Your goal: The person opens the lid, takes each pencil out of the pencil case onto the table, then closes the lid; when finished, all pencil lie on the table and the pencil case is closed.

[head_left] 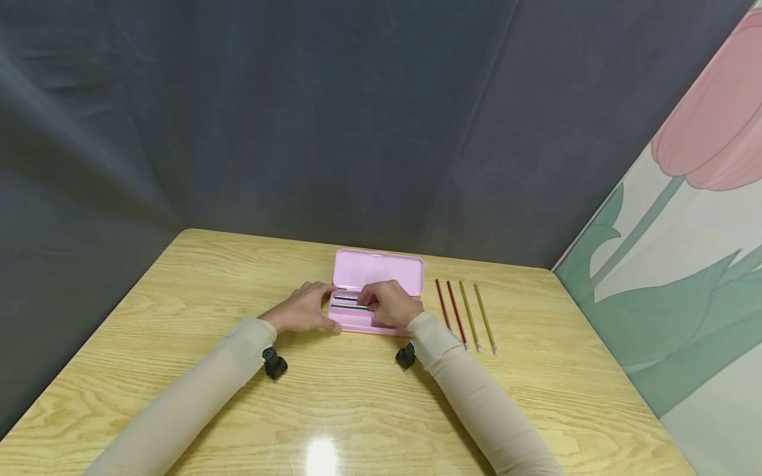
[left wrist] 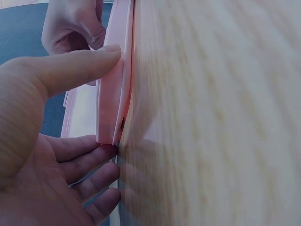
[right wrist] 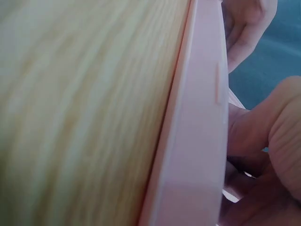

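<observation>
An open pink pencil case (head_left: 357, 328) lies on the table, its lid (head_left: 378, 270) tilted back. My left hand (head_left: 303, 309) holds the case's left end. In the left wrist view the thumb (left wrist: 89, 66) presses the front wall, and the fingers curve round the end. My right hand (head_left: 389, 304) reaches into the case with curled fingers. It appears to pinch the right part of a dark, striped pencil (head_left: 348, 307); its fingertips are partly hidden. Another dark pencil (head_left: 345, 299) lies behind that one in the case.
Two red pencils (head_left: 455, 311) and two yellow pencils (head_left: 485, 317) lie side by side on the wooden table (head_left: 333, 403), right of the case. A dark curtain (head_left: 333, 132) hangs behind. At the right stands a wall with a painted tulip (head_left: 714, 112).
</observation>
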Demonstrator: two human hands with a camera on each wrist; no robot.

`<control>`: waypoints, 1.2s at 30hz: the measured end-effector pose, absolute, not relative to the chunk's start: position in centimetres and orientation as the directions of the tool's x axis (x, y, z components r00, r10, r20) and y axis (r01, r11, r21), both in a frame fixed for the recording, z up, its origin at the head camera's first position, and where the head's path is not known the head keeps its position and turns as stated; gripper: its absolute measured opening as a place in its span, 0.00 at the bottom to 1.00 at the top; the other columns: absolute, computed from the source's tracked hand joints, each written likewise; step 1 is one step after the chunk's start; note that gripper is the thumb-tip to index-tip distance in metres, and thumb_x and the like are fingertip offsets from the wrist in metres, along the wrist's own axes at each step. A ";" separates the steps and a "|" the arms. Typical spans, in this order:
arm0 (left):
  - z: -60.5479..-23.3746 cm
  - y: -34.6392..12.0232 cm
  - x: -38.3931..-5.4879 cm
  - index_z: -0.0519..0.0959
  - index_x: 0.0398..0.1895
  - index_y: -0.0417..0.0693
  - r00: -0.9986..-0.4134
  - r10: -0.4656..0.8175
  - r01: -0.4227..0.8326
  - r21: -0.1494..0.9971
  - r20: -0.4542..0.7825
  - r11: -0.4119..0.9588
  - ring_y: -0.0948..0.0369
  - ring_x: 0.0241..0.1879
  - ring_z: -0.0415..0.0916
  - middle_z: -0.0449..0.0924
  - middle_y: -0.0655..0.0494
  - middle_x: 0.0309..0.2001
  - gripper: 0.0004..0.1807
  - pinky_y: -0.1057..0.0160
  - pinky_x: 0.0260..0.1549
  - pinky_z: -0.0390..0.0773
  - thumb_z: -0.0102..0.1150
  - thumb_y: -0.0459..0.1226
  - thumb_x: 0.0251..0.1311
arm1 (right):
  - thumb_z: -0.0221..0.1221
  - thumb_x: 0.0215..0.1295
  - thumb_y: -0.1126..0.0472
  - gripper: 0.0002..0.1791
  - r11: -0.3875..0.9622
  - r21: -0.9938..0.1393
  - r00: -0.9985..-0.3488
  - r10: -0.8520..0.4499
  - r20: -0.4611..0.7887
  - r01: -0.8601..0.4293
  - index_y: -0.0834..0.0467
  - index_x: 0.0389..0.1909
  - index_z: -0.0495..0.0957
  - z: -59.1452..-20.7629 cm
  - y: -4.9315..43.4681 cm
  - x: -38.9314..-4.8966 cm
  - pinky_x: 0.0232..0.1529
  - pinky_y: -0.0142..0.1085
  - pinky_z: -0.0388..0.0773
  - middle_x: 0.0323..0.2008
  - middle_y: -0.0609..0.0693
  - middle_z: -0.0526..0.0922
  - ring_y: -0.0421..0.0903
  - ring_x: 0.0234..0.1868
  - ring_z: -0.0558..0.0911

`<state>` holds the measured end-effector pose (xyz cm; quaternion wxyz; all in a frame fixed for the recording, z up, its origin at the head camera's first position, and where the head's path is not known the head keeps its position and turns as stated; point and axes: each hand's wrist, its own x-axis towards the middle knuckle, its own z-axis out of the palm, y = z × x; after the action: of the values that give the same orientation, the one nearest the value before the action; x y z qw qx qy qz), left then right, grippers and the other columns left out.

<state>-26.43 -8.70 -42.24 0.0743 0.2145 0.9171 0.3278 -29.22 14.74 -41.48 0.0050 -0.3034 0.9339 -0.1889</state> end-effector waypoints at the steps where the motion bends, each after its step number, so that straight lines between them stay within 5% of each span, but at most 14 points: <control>1: -42.2 -8.7 -26.4 0.67 0.73 0.42 -0.897 0.442 0.343 0.635 0.003 0.693 0.46 0.67 0.65 0.71 0.44 0.70 0.50 0.42 0.69 0.65 0.78 0.50 0.47 | 0.62 0.58 0.75 0.13 0.744 -0.351 -0.813 -0.573 0.103 -0.568 0.55 0.37 0.86 -41.5 14.7 -29.3 0.44 0.32 0.83 0.34 0.46 0.89 0.38 0.36 0.83; 18: -42.8 -8.6 -26.6 0.66 0.74 0.42 -0.896 0.443 0.340 0.630 -0.007 0.698 0.45 0.69 0.64 0.69 0.43 0.72 0.51 0.41 0.70 0.64 0.78 0.51 0.47 | 0.63 0.57 0.75 0.13 0.711 -0.388 -0.804 -0.569 0.172 -0.586 0.54 0.37 0.86 -41.0 15.1 -28.5 0.42 0.34 0.83 0.33 0.46 0.88 0.38 0.35 0.82; 36: -42.4 -9.3 -26.3 0.63 0.76 0.46 -0.889 0.457 0.331 0.644 -0.031 0.689 0.43 0.74 0.58 0.64 0.43 0.75 0.52 0.38 0.73 0.60 0.76 0.53 0.50 | 0.64 0.62 0.71 0.12 0.619 -0.610 -0.864 -0.274 0.423 -0.495 0.58 0.45 0.85 -35.1 20.9 -27.8 0.44 0.41 0.86 0.36 0.54 0.87 0.47 0.38 0.85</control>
<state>-26.27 -9.28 -42.40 0.0950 0.2155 0.9141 0.3301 -27.80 20.90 -35.08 -0.1460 -0.2166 0.8877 -0.3790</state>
